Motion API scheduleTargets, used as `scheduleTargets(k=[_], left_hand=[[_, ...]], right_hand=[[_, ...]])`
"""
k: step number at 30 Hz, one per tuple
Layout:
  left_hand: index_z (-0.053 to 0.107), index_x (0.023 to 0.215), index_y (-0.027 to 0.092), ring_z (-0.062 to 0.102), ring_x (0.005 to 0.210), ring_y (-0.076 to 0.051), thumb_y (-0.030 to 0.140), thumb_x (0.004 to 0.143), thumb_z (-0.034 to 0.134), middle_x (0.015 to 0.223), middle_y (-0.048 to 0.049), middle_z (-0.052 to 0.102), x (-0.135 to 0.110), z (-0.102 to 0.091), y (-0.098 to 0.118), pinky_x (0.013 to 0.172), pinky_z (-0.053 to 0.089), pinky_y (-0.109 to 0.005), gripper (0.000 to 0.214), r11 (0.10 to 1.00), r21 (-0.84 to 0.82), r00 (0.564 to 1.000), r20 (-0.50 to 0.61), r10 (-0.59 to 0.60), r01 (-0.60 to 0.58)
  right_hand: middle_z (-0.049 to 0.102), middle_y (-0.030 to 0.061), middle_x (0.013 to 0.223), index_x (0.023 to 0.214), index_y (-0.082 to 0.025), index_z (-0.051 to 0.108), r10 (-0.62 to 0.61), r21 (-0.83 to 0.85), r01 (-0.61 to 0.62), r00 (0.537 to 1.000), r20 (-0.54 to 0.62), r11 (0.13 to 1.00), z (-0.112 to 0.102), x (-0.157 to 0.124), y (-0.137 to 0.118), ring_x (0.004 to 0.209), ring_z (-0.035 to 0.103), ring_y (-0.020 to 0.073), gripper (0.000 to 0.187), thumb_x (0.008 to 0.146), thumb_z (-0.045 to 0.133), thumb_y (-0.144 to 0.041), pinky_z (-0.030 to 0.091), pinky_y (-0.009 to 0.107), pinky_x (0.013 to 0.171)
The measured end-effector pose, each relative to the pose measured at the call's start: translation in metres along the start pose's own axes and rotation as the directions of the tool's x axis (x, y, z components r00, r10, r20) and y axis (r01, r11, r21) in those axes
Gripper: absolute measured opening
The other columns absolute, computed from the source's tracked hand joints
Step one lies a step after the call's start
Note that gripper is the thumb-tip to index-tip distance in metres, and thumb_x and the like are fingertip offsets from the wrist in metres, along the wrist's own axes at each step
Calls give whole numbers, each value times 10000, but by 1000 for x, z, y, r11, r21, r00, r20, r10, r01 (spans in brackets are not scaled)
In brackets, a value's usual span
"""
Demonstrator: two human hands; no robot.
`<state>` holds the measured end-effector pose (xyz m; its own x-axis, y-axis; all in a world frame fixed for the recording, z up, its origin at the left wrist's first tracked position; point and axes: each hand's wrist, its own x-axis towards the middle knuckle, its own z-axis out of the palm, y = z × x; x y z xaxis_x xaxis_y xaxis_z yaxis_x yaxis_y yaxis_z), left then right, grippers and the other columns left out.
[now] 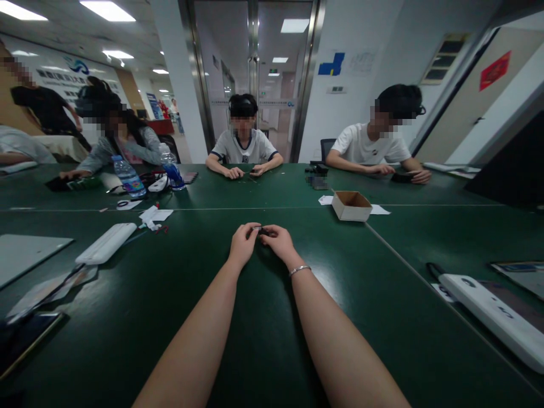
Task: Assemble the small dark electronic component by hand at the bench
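Both my arms reach forward over the green table (187, 317). My left hand (244, 243) and my right hand (277, 242) come together just above its middle, fingers pinched around a small dark object (260, 230) with a light, shiny part on its left side. Its kind is too small to make out, and the fingertips cover most of it. A silver bracelet (300, 270) circles my right wrist.
A small open cardboard box (352, 207) stands ahead to the right. White power banks lie left (106, 243) and right (493, 317). Water bottles (128, 177) stand at the back left, near paper scraps (155, 215). Several people sit around the table's far side.
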<state>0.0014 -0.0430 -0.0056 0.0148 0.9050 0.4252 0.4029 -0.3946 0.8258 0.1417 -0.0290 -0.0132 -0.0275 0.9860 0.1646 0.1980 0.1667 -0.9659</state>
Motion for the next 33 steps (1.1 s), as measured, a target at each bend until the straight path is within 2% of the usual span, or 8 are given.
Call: scheduleTargets(k=[5, 10, 16, 22, 30, 33], left_hand=[[642, 1017, 202, 604, 951, -172, 269, 882, 496, 1010, -60, 652, 3, 2, -10, 889, 477, -324, 210, 997, -63, 999, -2, -52, 52], [633, 1034, 196, 610, 942, -181, 260, 877, 506, 1016, -58, 664, 2, 0, 0, 861, 482, -323, 212, 993, -75, 996, 20, -91, 93], [641, 1026, 194, 610, 907, -181, 288, 883, 490, 972, -51, 664, 0, -5, 10, 816, 476, -303, 228, 984, -72, 986, 49, -160, 163], [663, 952, 177, 601, 765, -170, 321, 878, 490, 798, -31, 659, 1, -5, 10, 726, 447, -276, 237, 981, 15, 980, 49, -193, 192], [659, 896, 185, 563, 690, -163, 404, 887, 446, 729, -19, 628, 1, -8, 11, 622, 386, -260, 306, 973, 98, 974, 66, -215, 208], [641, 820, 177, 541, 650, -157, 442, 892, 420, 704, -20, 614, 1, -9, 14, 596, 369, -259, 352, 970, 109, 972, 71, -225, 217]], right_hand=[[658, 14, 690, 947, -136, 674, 60, 239, -73, 996, 63, 968, -7, 1, -7, 566, 614, 116, 240, 714, 673, -194, 514, 251, 617], [658, 6, 696, 980, -153, 681, 80, 388, -88, 996, 37, 918, -13, 0, -8, 599, 610, 114, 304, 688, 709, -231, 515, 246, 640], [667, 12, 727, 983, -156, 706, 37, 453, -68, 996, 76, 889, -15, -2, -7, 610, 589, 107, 367, 644, 762, -284, 505, 251, 659], [688, 30, 804, 992, -171, 725, 44, 504, -94, 993, 109, 859, -17, 0, -3, 669, 603, 117, 413, 607, 806, -294, 508, 256, 684], [669, 32, 934, 998, -215, 734, 25, 499, -87, 991, 130, 862, -18, 2, 3, 711, 616, 118, 401, 606, 808, -248, 522, 270, 722], [668, 33, 936, 1001, -221, 732, 20, 495, -83, 991, 132, 865, -18, 2, 3, 711, 617, 121, 404, 605, 809, -240, 527, 274, 716]])
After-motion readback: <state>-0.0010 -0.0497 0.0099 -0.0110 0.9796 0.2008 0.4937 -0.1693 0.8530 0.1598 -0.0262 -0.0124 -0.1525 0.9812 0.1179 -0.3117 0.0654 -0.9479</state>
